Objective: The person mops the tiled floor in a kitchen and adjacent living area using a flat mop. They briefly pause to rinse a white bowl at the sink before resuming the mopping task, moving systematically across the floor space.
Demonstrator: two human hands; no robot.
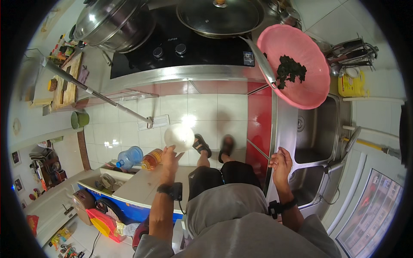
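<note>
On the left, my left hand (170, 158) grips the near rim of a small white bowl (179, 136), held out over the tiled floor. Glare washes out the inside of the bowl. My right hand (280, 164) hovers by the counter edge, just left of the sink (316, 129). Its fingers are curled in; what they hold, if anything, is too small to make out. Ahead of it a pink basin (312, 90) with dark leafy pieces (291, 71) rests across the counter corner and the sink's far end.
A lidded frying pan (219, 19) sits on the black stove (142, 64), its handle reaching over the basin. Left of it stands a steel steamer pot (112, 26). A mop (99, 94) slants across the left. Bottles (130, 157) stand by a low cabinet near my left arm.
</note>
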